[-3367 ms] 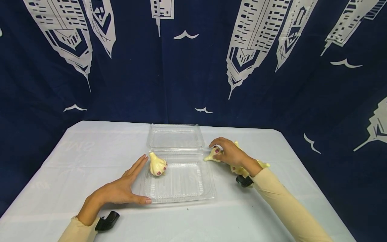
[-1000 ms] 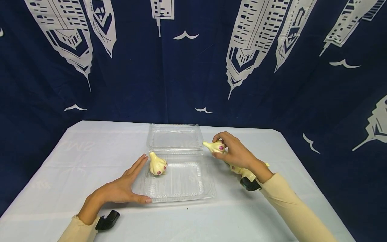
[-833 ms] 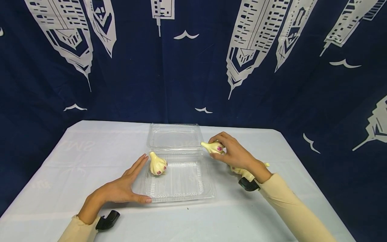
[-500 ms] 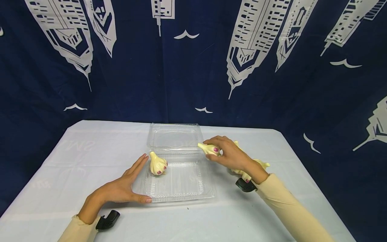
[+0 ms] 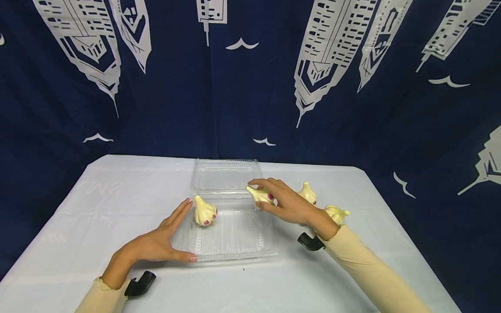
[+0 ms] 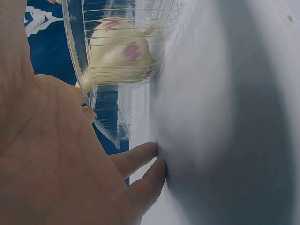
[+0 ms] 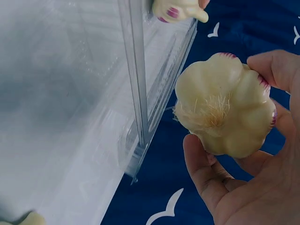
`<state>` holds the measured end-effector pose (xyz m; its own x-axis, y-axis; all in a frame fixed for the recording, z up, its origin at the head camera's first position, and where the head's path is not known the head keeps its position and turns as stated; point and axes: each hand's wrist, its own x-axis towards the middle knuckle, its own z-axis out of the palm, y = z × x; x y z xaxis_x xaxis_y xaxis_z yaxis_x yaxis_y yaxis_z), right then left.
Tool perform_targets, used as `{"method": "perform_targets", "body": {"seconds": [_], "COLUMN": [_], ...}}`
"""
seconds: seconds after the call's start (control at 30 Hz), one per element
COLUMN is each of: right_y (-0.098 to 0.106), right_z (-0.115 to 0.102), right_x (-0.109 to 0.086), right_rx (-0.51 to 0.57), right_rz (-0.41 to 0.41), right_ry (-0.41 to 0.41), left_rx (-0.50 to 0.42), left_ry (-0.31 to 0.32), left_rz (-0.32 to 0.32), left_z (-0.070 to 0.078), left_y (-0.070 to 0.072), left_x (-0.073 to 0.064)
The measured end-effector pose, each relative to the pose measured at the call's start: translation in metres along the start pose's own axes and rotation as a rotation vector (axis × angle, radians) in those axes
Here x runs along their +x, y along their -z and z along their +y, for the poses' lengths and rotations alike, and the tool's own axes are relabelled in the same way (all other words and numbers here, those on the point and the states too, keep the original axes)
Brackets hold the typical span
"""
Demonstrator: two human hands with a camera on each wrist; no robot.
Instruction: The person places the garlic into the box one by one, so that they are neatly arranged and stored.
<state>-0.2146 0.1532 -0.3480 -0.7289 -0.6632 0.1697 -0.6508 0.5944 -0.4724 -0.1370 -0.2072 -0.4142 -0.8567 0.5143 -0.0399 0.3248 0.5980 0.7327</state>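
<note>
In the head view my right hand (image 5: 291, 206) grips a cream garlic bulb (image 5: 259, 195) with purple marks above the back right corner of a clear plastic clamshell container (image 5: 238, 251). The right wrist view shows the root end of that garlic bulb (image 7: 234, 108), held between thumb and fingers. My left hand (image 5: 154, 244) spreads around the container's left side, thumb at the front corner and fingertips at the left edge. Another garlic bulb (image 5: 204, 213) sits inside at the left, stem toward the back. The left wrist view shows this bulb (image 6: 117, 61) through the ribbed wall.
The container's lid (image 5: 227, 177) lies folded back behind its base. To the right, garlic bulbs (image 5: 307, 192) (image 5: 335, 213) rest on the white-covered table (image 5: 137, 182), partly behind my right hand and forearm. A dark blue printed cloth (image 5: 235, 95) hangs behind the table.
My right hand has taken a garlic bulb, lifted it and carried it left to the container's back right corner. My left hand and the bulb inside have stayed put.
</note>
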Motion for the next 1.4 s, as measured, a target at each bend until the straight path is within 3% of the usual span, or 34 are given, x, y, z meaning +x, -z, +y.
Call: {"method": "perform_targets", "body": {"seconds": [0.7,1.4], "right_y": [-0.021,-0.054], "right_z": [-0.022,-0.057], "right_x": [0.013,0.025], "right_rx": [0.039,-0.038], "right_rz": [-0.074,-0.203], "right_ry": [0.129,0.219], "left_rx": [-0.013,-0.016], "left_ry": [0.023,0.01], "left_rz": [-0.005,-0.006], "left_z": [-0.002,-0.001], "left_y": [0.0,0.002], "left_x": [0.001,-0.001]}}
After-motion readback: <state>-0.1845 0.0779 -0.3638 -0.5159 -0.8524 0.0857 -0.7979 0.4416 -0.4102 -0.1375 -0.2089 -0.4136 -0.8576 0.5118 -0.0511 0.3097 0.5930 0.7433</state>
